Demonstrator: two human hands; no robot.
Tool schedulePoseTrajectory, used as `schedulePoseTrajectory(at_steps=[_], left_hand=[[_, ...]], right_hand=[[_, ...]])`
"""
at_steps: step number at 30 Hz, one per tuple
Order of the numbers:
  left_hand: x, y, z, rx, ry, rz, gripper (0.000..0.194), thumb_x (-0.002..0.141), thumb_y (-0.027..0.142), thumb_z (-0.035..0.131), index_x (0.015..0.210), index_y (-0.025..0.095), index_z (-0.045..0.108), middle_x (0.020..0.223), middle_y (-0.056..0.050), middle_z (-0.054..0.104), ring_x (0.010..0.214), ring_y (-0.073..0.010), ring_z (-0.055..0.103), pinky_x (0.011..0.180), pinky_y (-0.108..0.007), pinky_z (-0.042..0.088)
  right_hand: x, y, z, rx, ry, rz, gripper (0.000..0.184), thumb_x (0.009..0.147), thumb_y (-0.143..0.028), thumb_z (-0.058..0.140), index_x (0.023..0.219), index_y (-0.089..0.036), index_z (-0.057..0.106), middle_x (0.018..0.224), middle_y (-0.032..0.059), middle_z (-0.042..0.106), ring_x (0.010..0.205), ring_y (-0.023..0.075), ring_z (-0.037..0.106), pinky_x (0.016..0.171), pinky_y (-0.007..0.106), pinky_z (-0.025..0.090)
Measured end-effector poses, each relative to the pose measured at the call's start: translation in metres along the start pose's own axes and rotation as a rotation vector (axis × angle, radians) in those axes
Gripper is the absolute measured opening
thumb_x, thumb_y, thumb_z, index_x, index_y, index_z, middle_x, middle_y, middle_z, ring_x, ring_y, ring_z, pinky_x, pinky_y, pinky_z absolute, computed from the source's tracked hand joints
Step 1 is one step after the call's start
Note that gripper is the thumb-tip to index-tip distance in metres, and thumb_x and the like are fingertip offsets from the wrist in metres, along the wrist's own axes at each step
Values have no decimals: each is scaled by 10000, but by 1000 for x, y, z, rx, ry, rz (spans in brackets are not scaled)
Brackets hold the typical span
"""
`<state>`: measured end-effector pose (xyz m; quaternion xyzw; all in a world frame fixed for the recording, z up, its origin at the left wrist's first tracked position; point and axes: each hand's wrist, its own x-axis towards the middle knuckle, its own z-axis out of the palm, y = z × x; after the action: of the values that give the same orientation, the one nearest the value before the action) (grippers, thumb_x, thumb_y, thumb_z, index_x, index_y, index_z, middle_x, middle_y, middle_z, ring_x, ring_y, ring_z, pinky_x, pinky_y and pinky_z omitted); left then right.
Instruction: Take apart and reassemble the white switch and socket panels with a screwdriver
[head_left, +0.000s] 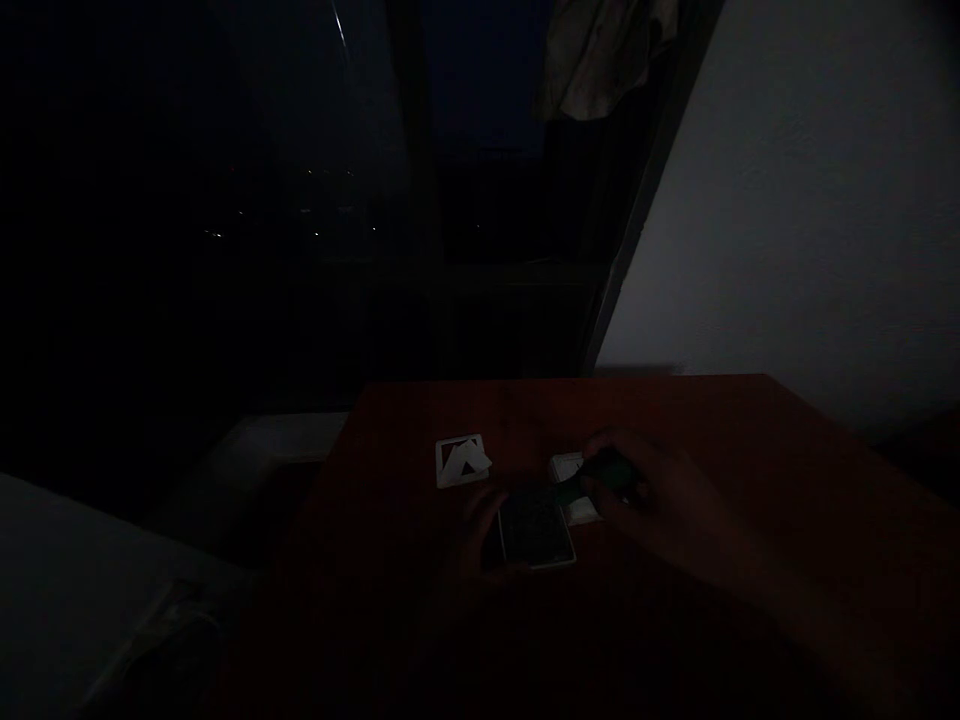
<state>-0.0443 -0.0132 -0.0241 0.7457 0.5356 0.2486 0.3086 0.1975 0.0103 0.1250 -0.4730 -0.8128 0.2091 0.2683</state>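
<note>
The picture is very dark. My left hand point(478, 540) grips a dark, flat rectangular piece with a pale rim point(536, 532) by its left side, thumb along the near edge and fingers at the far corner. My right hand point(664, 490) is closed around a dark green handled tool point(609, 474), whose narrower end points left to the piece's upper right corner. Whether the tip touches the piece I cannot tell. Partly hidden under the tool and right hand lies a white stack or box point(566, 464).
On the reddish-brown table point(405, 600), to the far left of my hands, lies a white square frame point(441, 466) with pale strips across it. A dark window point(300, 220) stands behind the table, a pale wall point(787, 220) at right. Cloth point(600, 60) hangs above.
</note>
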Motion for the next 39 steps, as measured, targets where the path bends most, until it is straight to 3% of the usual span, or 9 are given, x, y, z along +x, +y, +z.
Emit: schedulePoseTrajectory(at_steps=[10, 13, 17, 21, 25, 30, 34, 36, 39], left_hand=[[1, -2, 2, 8, -10, -22, 770, 743, 356, 720, 1418, 242, 366, 1517, -107, 285, 1371, -307, 311, 1106, -478, 318], [1, 0, 1, 2, 11, 12, 758, 752, 359, 709, 1419, 256, 364, 1514, -98, 302, 1369, -308, 315, 1107, -491, 310], [1, -2, 1, -12, 12, 4, 782, 739, 390, 718, 1425, 273, 361, 1508, -87, 327, 1370, -311, 318, 1118, -480, 297], [2, -7, 1, 2, 3, -43, 869, 650, 456, 784, 1409, 282, 398, 1495, -105, 356, 1358, -363, 326, 1099, -504, 315], [2, -8, 0, 9, 2, -54, 876, 632, 476, 788, 1401, 289, 412, 1475, -103, 392, 1355, -385, 320, 1093, -522, 313], [0, 0, -3, 2, 8, -45, 833, 661, 496, 759, 1395, 297, 418, 1474, -94, 393, 1361, -363, 319, 1105, -498, 306], [1, 8, -6, -10, 9, -13, 817, 692, 467, 745, 1408, 289, 395, 1491, -92, 365, 1367, -341, 315, 1120, -475, 286], [1, 10, -7, -16, 5, -3, 817, 705, 453, 740, 1417, 292, 375, 1495, -93, 357, 1363, -337, 325, 1116, -472, 293], [1, 11, -7, -24, -2, 6, 829, 701, 441, 748, 1421, 283, 368, 1491, -106, 360, 1358, -340, 333, 1107, -471, 308]], right_hand=[[1, -4, 6, -100, -31, -58, 170, 839, -197, 528, 1007, -219, 532, 907, 25, 653, 729, 137, 630, 619, 235, 460], [9, -17, 4, -311, -77, -95, 183, 911, -339, 466, 1007, -208, 552, 879, 49, 683, 729, 179, 656, 595, 267, 436], [28, -40, 3, -614, -114, -77, 406, 942, -497, 354, 848, -196, 610, 720, 68, 699, 587, 202, 653, 480, 270, 318], [44, -53, 8, -533, -118, -218, 293, 930, -440, 443, 878, -203, 608, 781, 45, 704, 624, 176, 649, 487, 263, 289], [50, -53, 8, -403, -184, -325, 197, 911, -327, 511, 1036, -193, 586, 901, 59, 703, 751, 187, 655, 562, 267, 372], [52, -43, -3, -221, -246, -431, 430, 878, -237, 554, 1297, -206, 466, 1160, 107, 647, 1014, 216, 619, 766, 319, 467], [56, -41, -4, -346, -224, -312, 419, 872, -288, 542, 1268, -166, 483, 1070, 126, 684, 863, 229, 668, 659, 313, 478], [59, -42, -1, -493, -181, -194, 328, 915, -387, 464, 1124, -155, 564, 911, 113, 714, 746, 232, 677, 584, 303, 454], [62, -44, 4, -614, -153, -143, 398, 954, -459, 354, 930, -161, 617, 825, 107, 714, 711, 232, 676, 553, 290, 423]])
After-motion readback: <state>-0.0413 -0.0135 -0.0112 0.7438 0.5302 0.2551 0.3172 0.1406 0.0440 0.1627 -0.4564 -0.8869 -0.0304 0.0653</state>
